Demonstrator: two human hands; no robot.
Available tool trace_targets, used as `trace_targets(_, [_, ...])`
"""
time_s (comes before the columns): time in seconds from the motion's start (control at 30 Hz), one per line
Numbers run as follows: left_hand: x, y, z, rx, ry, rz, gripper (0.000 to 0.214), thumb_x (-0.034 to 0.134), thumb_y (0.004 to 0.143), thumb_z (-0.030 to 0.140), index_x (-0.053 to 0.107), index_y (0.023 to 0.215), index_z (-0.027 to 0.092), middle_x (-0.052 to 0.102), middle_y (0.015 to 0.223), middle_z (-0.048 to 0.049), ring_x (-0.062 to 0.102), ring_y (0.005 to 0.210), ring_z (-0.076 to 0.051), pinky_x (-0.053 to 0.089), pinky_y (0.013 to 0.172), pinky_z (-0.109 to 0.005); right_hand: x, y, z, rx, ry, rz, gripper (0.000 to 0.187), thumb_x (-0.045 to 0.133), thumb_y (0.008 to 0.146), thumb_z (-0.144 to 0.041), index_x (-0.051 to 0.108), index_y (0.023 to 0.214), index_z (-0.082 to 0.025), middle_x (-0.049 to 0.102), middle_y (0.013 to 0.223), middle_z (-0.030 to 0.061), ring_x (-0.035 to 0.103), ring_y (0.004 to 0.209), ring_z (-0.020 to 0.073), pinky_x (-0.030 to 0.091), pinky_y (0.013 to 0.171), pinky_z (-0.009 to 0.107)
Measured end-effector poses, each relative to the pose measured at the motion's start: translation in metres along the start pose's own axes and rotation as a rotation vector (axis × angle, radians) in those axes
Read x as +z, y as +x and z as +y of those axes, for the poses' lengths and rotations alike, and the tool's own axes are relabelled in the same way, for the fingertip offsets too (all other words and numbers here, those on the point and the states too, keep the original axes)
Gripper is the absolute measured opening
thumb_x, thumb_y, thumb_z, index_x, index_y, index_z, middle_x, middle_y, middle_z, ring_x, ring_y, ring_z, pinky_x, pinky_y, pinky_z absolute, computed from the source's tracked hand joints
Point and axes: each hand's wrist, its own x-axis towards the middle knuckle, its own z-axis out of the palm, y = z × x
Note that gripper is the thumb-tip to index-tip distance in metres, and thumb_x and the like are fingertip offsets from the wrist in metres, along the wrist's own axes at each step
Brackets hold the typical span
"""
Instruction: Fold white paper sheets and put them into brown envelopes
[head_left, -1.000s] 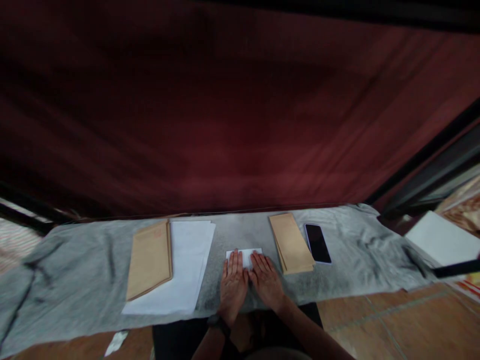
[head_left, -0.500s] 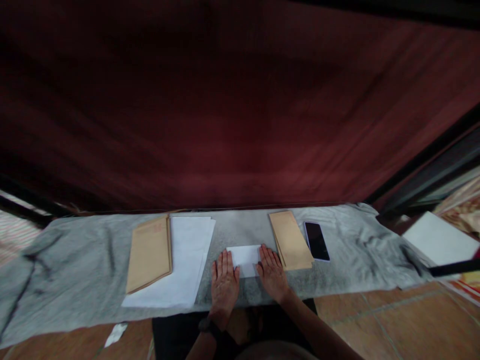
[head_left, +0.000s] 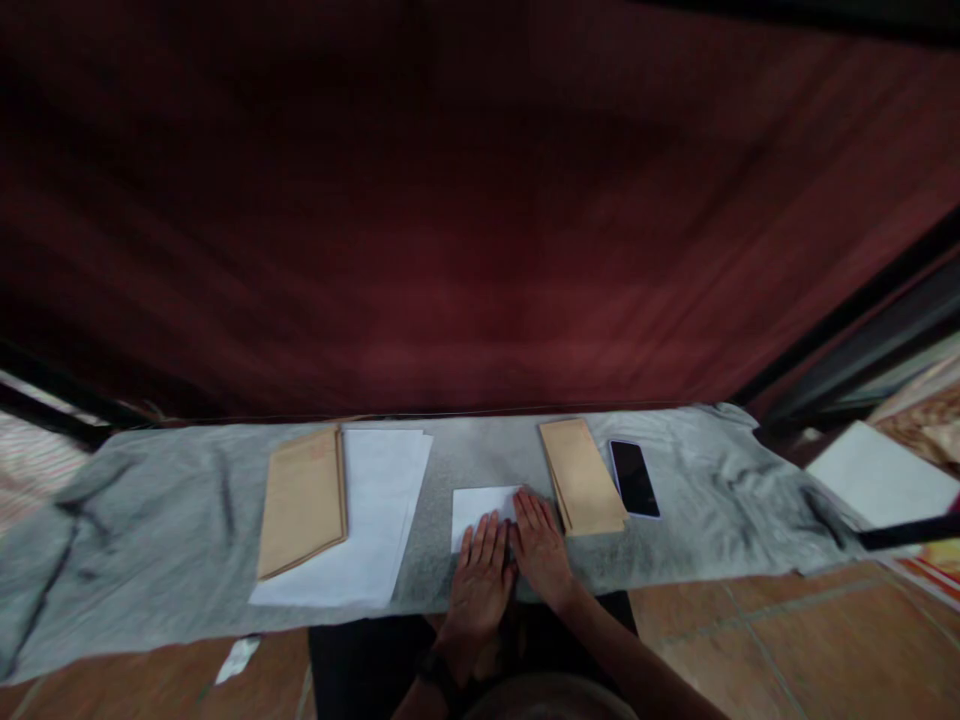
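Note:
A small folded white sheet of paper (head_left: 474, 506) lies flat on the grey cloth (head_left: 480, 450) in front of me. My left hand (head_left: 481, 580) rests flat with fingers stretched over the paper's lower edge. Close beside it, my right hand (head_left: 541, 545) lies flat on the paper's right end, its fingers also outstretched. Both hands are open and press on the sheet without grasping it. They cover its lower and right parts.
Left of my hands lie large white sheets (head_left: 375, 510) with brown envelopes (head_left: 304, 500) on top. To the right are narrower brown envelopes (head_left: 583, 478) and a phone (head_left: 634, 478). A dark red panel (head_left: 480, 250) rises behind the cloth's far edge.
My left hand has slid right and nearer to me, from the paper's left edge to its lower edge beside my right hand. My right hand has hardly moved.

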Motion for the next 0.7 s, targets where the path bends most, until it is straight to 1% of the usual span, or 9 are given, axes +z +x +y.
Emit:
trace_targets(0.1, [-0.002, -0.001, 0.001, 0.012, 0.009, 0.006, 0.063, 0.042, 0.092, 0.021, 0.035, 0.155, 0.015, 0.044, 0.158, -0.0109, 0.033, 0.149, -0.024, 0.027, 0.123, -0.049, -0.005, -0.011, -0.017, -0.1, 0.047, -0.036, 0.051, 0.034, 0.105, -0.025, 0.036, 0.155, -0.016, 0.044, 0.157, 0.0093, 0.038, 0.146, 0.0206, 0.032, 0.12, 0.044])
trace_targets(0.13, [-0.003, -0.001, 0.002, 0.008, 0.01, 0.011, 0.065, 0.042, 0.091, 0.019, 0.033, 0.156, 0.015, 0.044, 0.158, -0.0106, 0.032, 0.15, -0.024, 0.026, 0.123, -0.049, -0.007, -0.015, -0.021, -0.114, 0.057, -0.038, 0.051, 0.034, 0.106, -0.027, 0.034, 0.156, -0.017, 0.043, 0.157, 0.0083, 0.038, 0.146, 0.02, 0.033, 0.12, 0.044])
trace_targets(0.2, [-0.005, -0.002, 0.003, -0.005, 0.013, 0.02, 0.069, 0.041, 0.09, 0.016, 0.028, 0.158, 0.016, 0.042, 0.159, -0.0101, 0.029, 0.151, -0.023, 0.024, 0.124, -0.049, -0.01, -0.021, -0.024, -0.102, 0.059, -0.023, 0.053, 0.036, 0.106, -0.031, 0.032, 0.157, -0.017, 0.044, 0.156, 0.009, 0.039, 0.146, 0.0208, 0.033, 0.12, 0.044])
trace_targets(0.3, [-0.008, -0.003, 0.002, -0.008, 0.008, 0.027, 0.069, 0.038, 0.091, 0.015, 0.024, 0.159, 0.015, 0.041, 0.16, -0.0104, 0.029, 0.151, -0.023, 0.025, 0.125, -0.048, -0.013, -0.026, -0.019, -0.091, 0.042, 0.015, 0.054, 0.038, 0.105, -0.033, 0.035, 0.156, -0.014, 0.048, 0.154, 0.0114, 0.041, 0.144, 0.0227, 0.034, 0.12, 0.045])
trace_targets(0.4, [-0.01, -0.007, -0.003, -0.018, -0.02, 0.036, 0.065, 0.039, 0.095, 0.022, 0.025, 0.158, 0.013, 0.04, 0.159, -0.0116, 0.032, 0.15, -0.024, 0.028, 0.123, -0.047, -0.017, -0.03, -0.009, -0.124, 0.024, 0.039, 0.055, 0.04, 0.105, -0.032, 0.035, 0.156, -0.013, 0.048, 0.153, 0.0127, 0.043, 0.143, 0.0236, 0.034, 0.12, 0.045])
trace_targets(0.57, [-0.014, -0.024, -0.019, -0.087, -0.052, 0.068, 0.066, 0.042, 0.099, 0.032, 0.023, 0.159, 0.012, 0.04, 0.159, -0.0147, 0.034, 0.149, -0.025, 0.035, 0.12, -0.044, -0.025, -0.039, 0.005, -0.191, 0.006, 0.011, 0.062, 0.042, 0.104, -0.031, 0.024, 0.16, -0.012, 0.045, 0.155, 0.0137, 0.043, 0.143, 0.0259, 0.035, 0.119, 0.047])
trace_targets(0.7, [-0.016, -0.032, -0.025, -0.157, -0.017, 0.095, 0.066, 0.041, 0.1, 0.03, 0.02, 0.159, 0.009, 0.042, 0.157, -0.0181, 0.037, 0.147, -0.028, 0.037, 0.118, -0.048, -0.027, -0.043, 0.009, -0.202, 0.001, -0.013, 0.065, 0.045, 0.103, -0.031, 0.022, 0.16, -0.011, 0.043, 0.156, 0.0137, 0.042, 0.144, 0.0263, 0.034, 0.12, 0.047])
